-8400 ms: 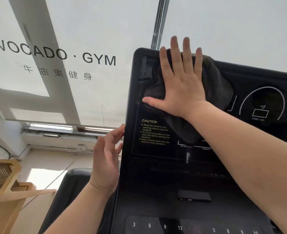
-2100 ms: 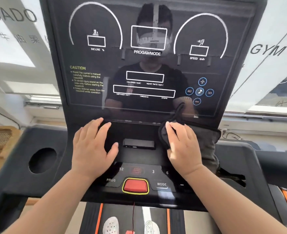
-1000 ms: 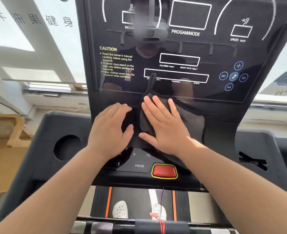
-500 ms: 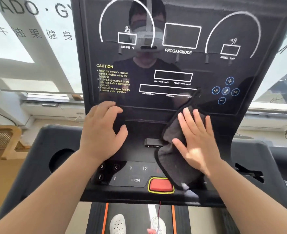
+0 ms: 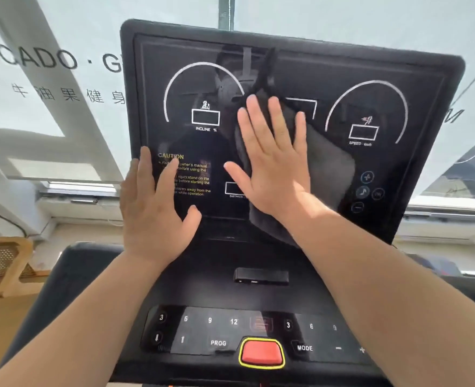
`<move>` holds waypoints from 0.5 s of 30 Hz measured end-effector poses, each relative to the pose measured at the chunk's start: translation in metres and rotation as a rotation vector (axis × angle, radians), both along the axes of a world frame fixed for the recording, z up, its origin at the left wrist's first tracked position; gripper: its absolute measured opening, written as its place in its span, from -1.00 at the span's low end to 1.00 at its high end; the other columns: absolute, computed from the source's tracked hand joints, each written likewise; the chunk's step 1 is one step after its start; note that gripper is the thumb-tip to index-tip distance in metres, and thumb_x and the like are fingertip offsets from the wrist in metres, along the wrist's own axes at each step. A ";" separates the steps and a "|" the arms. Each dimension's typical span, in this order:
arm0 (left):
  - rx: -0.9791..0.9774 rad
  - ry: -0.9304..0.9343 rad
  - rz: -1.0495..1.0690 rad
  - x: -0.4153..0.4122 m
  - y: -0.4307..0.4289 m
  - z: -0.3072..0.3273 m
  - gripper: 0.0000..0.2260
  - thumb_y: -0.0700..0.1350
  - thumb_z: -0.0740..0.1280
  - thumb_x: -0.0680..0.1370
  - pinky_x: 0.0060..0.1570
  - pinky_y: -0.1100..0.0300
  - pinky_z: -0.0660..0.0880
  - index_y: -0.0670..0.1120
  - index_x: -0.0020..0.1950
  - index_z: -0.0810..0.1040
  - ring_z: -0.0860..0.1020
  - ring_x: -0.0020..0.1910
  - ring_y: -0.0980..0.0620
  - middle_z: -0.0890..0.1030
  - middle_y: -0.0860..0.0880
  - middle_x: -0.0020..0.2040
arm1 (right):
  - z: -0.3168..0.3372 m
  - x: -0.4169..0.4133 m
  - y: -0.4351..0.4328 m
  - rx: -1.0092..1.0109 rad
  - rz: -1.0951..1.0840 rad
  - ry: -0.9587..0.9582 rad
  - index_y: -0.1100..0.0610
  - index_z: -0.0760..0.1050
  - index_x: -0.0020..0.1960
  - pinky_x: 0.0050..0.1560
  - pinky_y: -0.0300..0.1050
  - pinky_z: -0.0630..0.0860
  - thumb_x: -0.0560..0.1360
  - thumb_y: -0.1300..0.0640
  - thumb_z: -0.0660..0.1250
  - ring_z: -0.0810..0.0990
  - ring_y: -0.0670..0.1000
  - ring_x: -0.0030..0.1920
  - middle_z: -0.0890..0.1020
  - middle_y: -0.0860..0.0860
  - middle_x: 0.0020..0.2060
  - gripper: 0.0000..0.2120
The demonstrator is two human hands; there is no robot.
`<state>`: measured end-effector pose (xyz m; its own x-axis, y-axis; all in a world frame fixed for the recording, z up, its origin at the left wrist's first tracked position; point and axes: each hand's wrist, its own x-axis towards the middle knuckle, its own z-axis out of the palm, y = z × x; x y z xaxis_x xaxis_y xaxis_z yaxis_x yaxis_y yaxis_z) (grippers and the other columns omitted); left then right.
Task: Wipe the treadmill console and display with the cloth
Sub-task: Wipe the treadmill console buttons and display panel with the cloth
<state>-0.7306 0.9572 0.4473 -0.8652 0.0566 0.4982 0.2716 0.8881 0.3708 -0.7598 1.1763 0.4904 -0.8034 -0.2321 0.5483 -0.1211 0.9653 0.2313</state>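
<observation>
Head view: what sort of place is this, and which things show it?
Most likely a gym. A treadmill display with INCLINE and SPEED readouts fills the view, a red button sits on the console below it, and the Chinese window lettering includes the word for fitness.

Right hand [image 5: 275, 169] and cloth [image 5: 331, 166] now up on display [image 5: 342, 71]; left hand [image 5: 152, 213] higher
</observation>
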 end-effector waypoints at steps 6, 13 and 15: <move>0.013 0.036 0.013 -0.004 -0.007 -0.003 -0.32 -0.06 0.39 0.38 0.47 -0.23 0.22 -0.11 0.50 0.36 0.25 0.51 -0.30 0.23 -0.23 0.59 | -0.078 0.047 0.029 0.256 0.244 -0.095 -0.01 0.04 0.68 0.62 0.27 -0.18 0.68 -0.22 0.04 -0.01 0.08 0.66 0.03 -0.08 0.67 -0.36; 0.058 0.071 -0.014 -0.009 -0.014 -0.006 -0.34 -0.10 0.36 0.38 0.49 -0.11 0.19 -0.13 0.49 0.37 0.33 0.49 -0.27 0.30 -0.19 0.57 | -0.004 0.014 0.089 0.042 -0.035 0.049 -0.01 0.09 0.67 0.52 0.51 -0.15 0.66 -0.25 0.10 0.00 0.23 0.65 0.12 -0.02 0.66 -0.34; 0.077 0.082 -0.035 -0.010 -0.016 -0.007 -0.34 -0.11 0.35 0.37 0.49 -0.02 0.16 -0.14 0.49 0.38 0.35 0.47 -0.27 0.32 -0.18 0.57 | 0.027 -0.007 0.073 -0.043 -0.080 0.080 0.02 0.03 0.68 0.51 0.51 -0.19 0.67 -0.27 0.05 -0.05 0.26 0.65 0.07 0.02 0.67 -0.32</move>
<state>-0.7405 0.9408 0.4407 -0.8195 0.0448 0.5713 0.3339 0.8476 0.4125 -0.7666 1.2491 0.5173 -0.7718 -0.1434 0.6195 -0.0256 0.9805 0.1951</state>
